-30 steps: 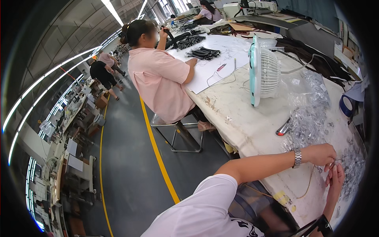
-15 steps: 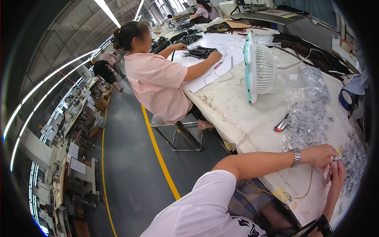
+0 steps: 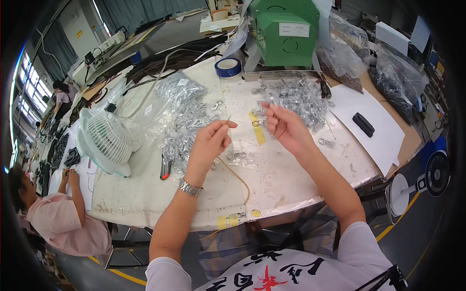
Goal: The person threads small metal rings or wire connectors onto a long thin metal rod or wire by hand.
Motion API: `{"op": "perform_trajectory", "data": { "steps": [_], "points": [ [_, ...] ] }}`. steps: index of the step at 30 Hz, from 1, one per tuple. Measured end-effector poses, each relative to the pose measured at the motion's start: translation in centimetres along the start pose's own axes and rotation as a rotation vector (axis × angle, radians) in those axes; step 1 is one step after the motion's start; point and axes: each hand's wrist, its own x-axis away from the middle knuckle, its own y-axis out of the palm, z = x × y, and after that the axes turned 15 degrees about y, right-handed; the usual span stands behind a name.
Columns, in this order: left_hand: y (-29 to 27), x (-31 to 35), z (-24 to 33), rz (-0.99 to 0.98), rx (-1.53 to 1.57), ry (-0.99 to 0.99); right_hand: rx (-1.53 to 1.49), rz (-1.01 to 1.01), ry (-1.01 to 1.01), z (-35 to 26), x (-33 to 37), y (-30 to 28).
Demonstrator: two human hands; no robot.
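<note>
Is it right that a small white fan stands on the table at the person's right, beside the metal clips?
Not quite. In the head view the small white fan stands on the table at the person's left, beside the metal clips.

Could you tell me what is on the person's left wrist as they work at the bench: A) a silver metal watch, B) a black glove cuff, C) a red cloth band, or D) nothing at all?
A: a silver metal watch circles the wrist just below the left hand, which is raised over the white table.
</note>
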Motion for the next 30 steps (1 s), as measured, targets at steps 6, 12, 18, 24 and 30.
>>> {"op": "perform_trajectory", "data": {
  "steps": [6,12,18,24,30],
  "points": [
    [-2.6,-0.9,-0.4,0.247,0.132,0.060,0.363,0.108,0.080,-1.3,0.4,0.8],
    [-2.9,-0.5,0.3,0.226,0.050,0.048,1.839,0.053,-0.340,5.7,0.8,3.8],
    [-2.6,-0.2,-0.4,0.145,-0.061,0.035,1.944,0.018,-0.298,5.8,-0.1,3.7],
    [-1.8,-0.4,-0.7,0.011,-0.183,0.030,0.848,0.139,0.235,2.9,-1.7,1.0],
    [-0.5,0.0,0.0,-0.064,-0.007,-0.016,0.386,-0.130,0.424,3.8,-2.4,0.5]
  ]
}}
